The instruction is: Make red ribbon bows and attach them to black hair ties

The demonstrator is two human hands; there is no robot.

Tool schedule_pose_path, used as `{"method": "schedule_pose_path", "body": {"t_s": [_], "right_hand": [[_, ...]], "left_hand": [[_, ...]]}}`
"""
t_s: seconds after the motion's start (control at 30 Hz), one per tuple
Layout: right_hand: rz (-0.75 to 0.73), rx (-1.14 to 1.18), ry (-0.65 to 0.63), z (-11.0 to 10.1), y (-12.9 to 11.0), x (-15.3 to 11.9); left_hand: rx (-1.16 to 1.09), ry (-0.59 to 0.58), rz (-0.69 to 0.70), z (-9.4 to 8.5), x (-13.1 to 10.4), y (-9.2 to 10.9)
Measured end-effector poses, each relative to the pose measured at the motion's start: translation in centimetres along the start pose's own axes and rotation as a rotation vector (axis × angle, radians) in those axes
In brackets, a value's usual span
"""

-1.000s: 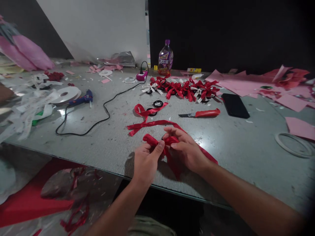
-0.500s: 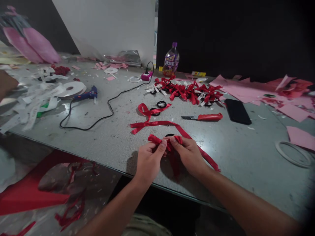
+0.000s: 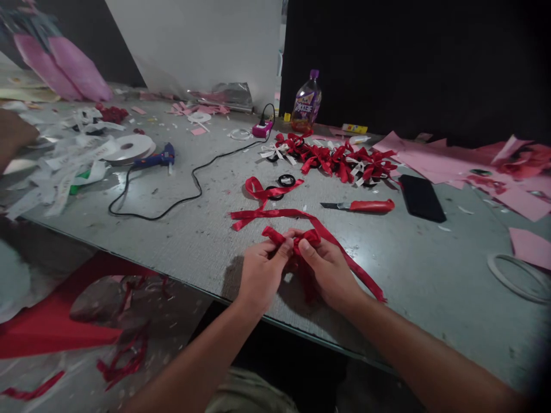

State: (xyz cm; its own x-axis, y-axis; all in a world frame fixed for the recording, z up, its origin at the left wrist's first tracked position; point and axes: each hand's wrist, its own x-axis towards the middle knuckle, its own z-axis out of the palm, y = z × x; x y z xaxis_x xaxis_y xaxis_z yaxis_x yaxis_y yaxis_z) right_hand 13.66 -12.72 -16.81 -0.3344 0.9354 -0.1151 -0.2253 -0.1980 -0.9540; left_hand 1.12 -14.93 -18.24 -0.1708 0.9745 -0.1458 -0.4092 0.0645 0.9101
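Note:
Between my hands, close to the table's front edge, is a red ribbon bow (image 3: 311, 236) with a tail hanging below. My left hand (image 3: 263, 269) pinches the bow from the left, thumb near its centre. My right hand (image 3: 333, 269) grips its right side, also with the thumb near the middle. Fingers partly cover the knot. Just behind lies a long red ribbon strip (image 3: 284, 213), which runs down past my right hand. Farther back sit a looped red ribbon (image 3: 255, 188) and a black ring (image 3: 286, 180).
A red-handled knife (image 3: 371, 205) lies with its blade pointing left, beside a black phone (image 3: 422, 198). Behind are a pile of red bows (image 3: 331, 160) and a bottle (image 3: 306, 103). A blue glue gun (image 3: 155, 157) trails a cord. Another person's hand (image 3: 15, 137) shows at far left.
My hands stay on the bow, with its loops drawn slightly closer around the centre. The black ring visible behind the bow earlier is now hidden. The view has shifted slightly.

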Motion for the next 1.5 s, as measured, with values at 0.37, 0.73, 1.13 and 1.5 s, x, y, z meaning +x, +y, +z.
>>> {"method": "schedule_pose_path", "body": {"t_s": [0.37, 0.73, 1.13, 1.5], "right_hand": [[0.209, 0.23, 0.021, 0.2, -0.9, 0.0], [0.223, 0.198, 0.022, 0.2, -0.7, 0.1], [0.237, 0.172, -0.093, 0.0, -0.9, 0.1], [0.132, -0.097, -0.202, -0.3, -0.7, -0.3]], "left_hand": [[-0.049, -0.112, 0.021, -1.6, -0.2, 2.2], [-0.08, -0.089, -0.043, -1.9, -0.1, 2.8], [0.153, -0.45, -0.222, -3.2, -0.2, 5.3], [-0.334, -0.416, -0.26, -3.5, 0.4, 4.0]]}}
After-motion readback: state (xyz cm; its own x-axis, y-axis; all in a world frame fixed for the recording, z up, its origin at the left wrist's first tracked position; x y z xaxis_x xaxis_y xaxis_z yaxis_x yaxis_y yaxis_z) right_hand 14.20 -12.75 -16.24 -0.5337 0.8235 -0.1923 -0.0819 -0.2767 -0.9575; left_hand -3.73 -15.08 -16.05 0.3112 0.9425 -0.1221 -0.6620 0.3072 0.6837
